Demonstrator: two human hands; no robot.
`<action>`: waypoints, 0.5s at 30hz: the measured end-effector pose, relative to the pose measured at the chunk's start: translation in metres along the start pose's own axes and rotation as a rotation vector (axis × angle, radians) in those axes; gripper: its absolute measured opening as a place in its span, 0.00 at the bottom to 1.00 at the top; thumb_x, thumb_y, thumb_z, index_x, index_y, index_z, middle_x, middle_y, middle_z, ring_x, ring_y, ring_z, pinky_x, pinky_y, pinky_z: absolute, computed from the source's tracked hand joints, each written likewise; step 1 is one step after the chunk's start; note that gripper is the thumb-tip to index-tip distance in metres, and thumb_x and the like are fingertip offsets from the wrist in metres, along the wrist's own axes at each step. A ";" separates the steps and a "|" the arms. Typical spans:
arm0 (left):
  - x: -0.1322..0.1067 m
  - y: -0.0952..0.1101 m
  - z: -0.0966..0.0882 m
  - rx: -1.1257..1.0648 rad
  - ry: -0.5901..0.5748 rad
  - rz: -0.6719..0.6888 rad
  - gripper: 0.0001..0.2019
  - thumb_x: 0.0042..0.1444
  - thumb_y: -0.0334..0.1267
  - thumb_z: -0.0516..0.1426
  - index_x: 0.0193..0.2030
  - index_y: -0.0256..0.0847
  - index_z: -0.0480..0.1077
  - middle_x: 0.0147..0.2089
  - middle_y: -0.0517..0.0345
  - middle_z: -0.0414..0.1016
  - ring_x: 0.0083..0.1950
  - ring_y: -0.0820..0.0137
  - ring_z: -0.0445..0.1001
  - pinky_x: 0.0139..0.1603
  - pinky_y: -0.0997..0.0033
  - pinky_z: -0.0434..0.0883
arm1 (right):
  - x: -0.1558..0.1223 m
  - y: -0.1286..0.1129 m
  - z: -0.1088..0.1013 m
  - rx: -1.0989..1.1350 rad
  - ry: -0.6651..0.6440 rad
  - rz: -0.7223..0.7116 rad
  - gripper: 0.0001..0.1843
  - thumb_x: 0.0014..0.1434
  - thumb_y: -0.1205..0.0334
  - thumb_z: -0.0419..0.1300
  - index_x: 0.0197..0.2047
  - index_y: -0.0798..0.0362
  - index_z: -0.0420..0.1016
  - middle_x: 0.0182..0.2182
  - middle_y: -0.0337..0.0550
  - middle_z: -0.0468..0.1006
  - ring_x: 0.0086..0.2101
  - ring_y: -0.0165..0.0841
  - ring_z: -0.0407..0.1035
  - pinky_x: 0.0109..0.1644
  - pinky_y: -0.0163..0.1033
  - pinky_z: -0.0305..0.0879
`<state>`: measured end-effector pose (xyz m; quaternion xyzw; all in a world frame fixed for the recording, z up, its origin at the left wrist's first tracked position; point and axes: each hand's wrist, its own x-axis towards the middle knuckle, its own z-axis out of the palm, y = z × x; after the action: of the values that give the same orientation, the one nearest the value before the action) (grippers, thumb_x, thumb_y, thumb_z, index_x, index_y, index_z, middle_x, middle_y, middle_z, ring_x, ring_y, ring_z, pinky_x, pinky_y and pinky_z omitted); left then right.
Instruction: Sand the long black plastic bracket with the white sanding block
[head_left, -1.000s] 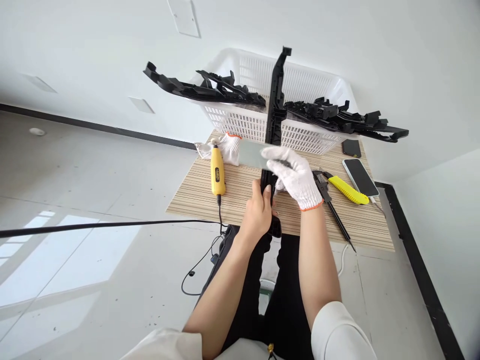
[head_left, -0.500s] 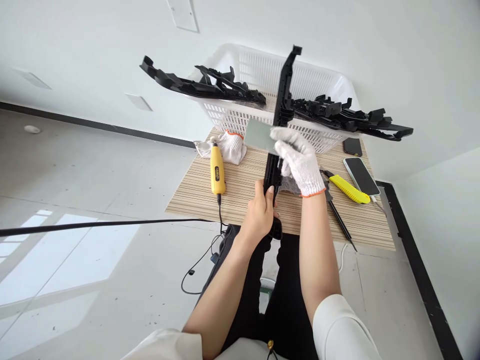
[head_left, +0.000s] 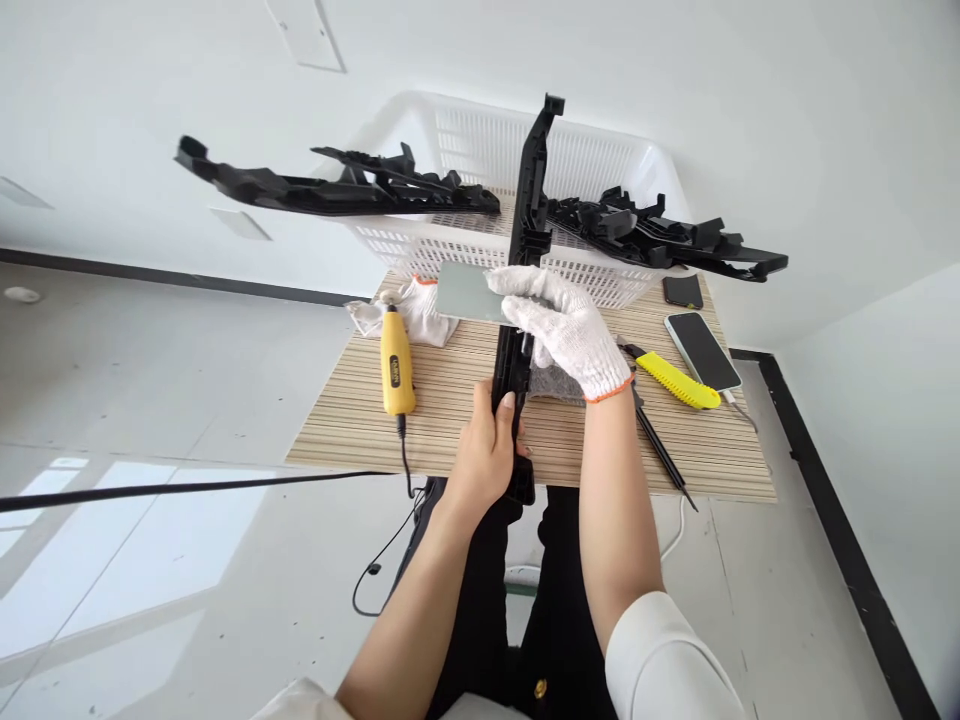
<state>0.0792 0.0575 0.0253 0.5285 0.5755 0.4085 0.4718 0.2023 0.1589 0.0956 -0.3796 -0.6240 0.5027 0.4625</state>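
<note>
My bare left hand is closed round the near end of a long black plastic part that stands on edge and reaches out over the white basket. My right hand, in a white knit glove, grips a flat grey rectangular piece and holds it against the left side of the black part, about halfway along. A grey pad lies on the table under my right wrist.
The striped table carries a yellow rotary tool with cable, a spare white glove, a yellow utility knife, black calipers and two phones. More black parts overhang both sides of the basket.
The grey piece in my right hand slid out along the black part and has come a little back toward me. My head view shifted, moving everything slightly left.
</note>
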 end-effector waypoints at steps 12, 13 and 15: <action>0.008 -0.001 -0.003 0.010 -0.093 -0.082 0.16 0.69 0.54 0.46 0.51 0.45 0.58 0.29 0.66 0.68 0.24 0.72 0.71 0.30 0.68 0.72 | -0.009 -0.002 -0.009 0.011 0.088 -0.061 0.15 0.64 0.55 0.60 0.53 0.45 0.78 0.56 0.38 0.78 0.57 0.35 0.71 0.60 0.43 0.71; 0.008 -0.001 -0.003 -0.002 -0.105 -0.093 0.16 0.69 0.54 0.46 0.52 0.46 0.57 0.29 0.67 0.68 0.24 0.72 0.71 0.30 0.68 0.72 | -0.009 -0.002 -0.010 0.012 0.046 -0.076 0.15 0.64 0.55 0.60 0.52 0.46 0.78 0.55 0.38 0.79 0.57 0.34 0.71 0.61 0.43 0.70; 0.009 -0.003 -0.005 -0.005 -0.120 -0.109 0.16 0.69 0.54 0.46 0.53 0.46 0.57 0.30 0.67 0.68 0.24 0.71 0.71 0.30 0.67 0.73 | -0.010 -0.001 -0.011 0.010 0.003 -0.116 0.13 0.64 0.55 0.60 0.51 0.46 0.79 0.53 0.37 0.80 0.56 0.32 0.71 0.64 0.42 0.67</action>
<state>0.0742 0.0660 0.0227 0.5188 0.5731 0.3511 0.5283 0.2156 0.1518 0.0956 -0.3412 -0.6418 0.4776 0.4935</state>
